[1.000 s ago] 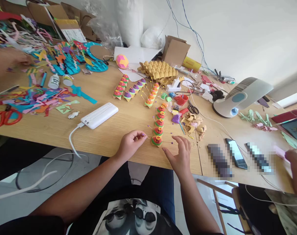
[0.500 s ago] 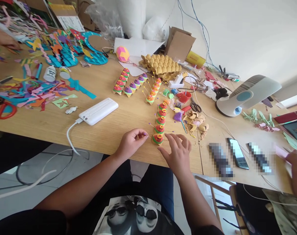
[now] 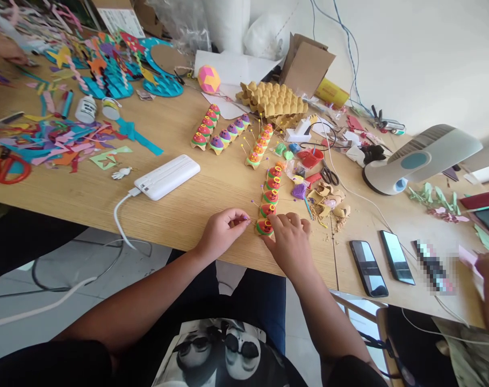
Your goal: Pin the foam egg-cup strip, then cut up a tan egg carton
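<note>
My left hand (image 3: 222, 234) is closed in a pinch on a thin pin (image 3: 246, 218) with a small purple head, held just left of an egg-carton caterpillar (image 3: 270, 196). This caterpillar has red and green humps with yellow rings on them, and purple-headed pins stick out from its sides. From the right, my right hand (image 3: 290, 244) holds its front hump between thumb and fingers; the fingertips partly cover that hump. Behind it stand an orange caterpillar (image 3: 259, 146) with yellow-headed pins, a purple one (image 3: 229, 133) and another red one (image 3: 205, 127).
A white power bank (image 3: 167, 177) with a cable lies to the left, near scattered paper scraps (image 3: 55, 142) and red scissors (image 3: 5, 169). Egg trays (image 3: 272, 99) sit behind. Phones (image 3: 368, 267) and a white fan-like device (image 3: 414, 156) are on the right. Other people's hands show at both sides.
My right hand has moved in and closed on the caterpillar's front hump. My left hand has brought the pin closer to its left side. The view has shifted slightly.
</note>
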Available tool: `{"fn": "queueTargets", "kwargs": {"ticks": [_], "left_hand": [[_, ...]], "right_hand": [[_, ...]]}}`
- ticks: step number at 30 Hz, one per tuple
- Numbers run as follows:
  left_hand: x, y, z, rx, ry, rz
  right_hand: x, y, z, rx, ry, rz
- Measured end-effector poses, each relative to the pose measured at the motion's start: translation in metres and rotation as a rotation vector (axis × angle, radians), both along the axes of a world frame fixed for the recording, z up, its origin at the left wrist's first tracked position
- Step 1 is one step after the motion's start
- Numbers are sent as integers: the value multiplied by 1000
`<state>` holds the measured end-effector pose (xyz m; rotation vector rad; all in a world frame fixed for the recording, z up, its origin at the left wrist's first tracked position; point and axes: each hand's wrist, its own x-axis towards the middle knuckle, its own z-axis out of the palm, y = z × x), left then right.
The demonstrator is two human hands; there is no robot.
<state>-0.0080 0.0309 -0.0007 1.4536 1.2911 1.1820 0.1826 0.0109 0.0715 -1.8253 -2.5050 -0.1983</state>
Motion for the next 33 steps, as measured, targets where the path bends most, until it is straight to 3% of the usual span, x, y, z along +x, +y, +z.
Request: {"fn": "queueTargets", "kwargs": {"ticks": [11,22,33], "left_hand": [[3,2,2,-10,-80,-13],[4,-1,4,27,37,-27],[10,3,7,2,14,-28]], "right_hand": [[-2,6,-1,-52,11,13],[1,7,-2,-43,38,40],[2,6,-4,-41,57,35]]}}
